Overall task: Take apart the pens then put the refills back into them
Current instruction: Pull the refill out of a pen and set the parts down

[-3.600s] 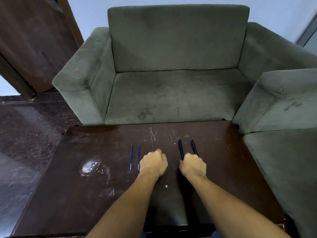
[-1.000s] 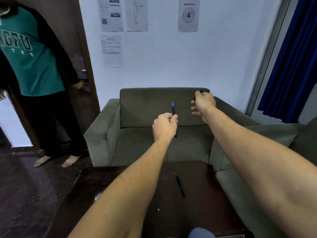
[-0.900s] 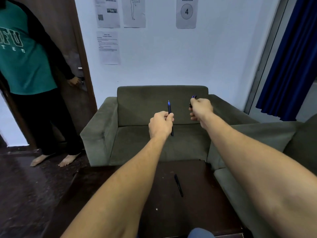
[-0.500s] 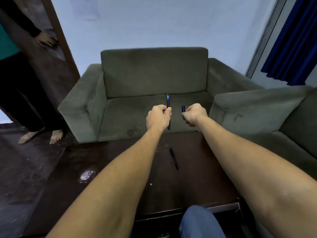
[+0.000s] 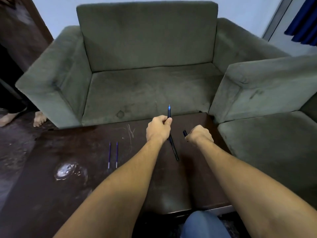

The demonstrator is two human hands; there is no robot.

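A: Left hand (image 5: 158, 128) is up over the far edge of the dark table (image 5: 51, 194), fingers curled and pinching a pen (image 5: 169, 112) that stands nearly upright, blue tip on top.

B: And the right hand (image 5: 199, 135)?

A: Closed into a fist just beside the left. A short black piece, looks like a cap (image 5: 184, 133), pokes out from the thumb side. How the fingers sit around it, I cannot tell; they're tucked under.

B: What's on the table?

A: A second pen (image 5: 174, 150), black, lying flat and angled, its far end hidden under the left hand. Well to the left, two thin blue refills (image 5: 113, 154) lie side by side, close but apart, running away from the person.

B: Anything else down there?

A: A pale smudged patch (image 5: 68, 170) near the refills, and scratches (image 5: 130, 133) towards the far edge. A grey-green sofa (image 5: 145, 48) stands behind the table, a second one (image 5: 265, 91) on the right, bare feet (image 5: 40, 118) at the left edge.
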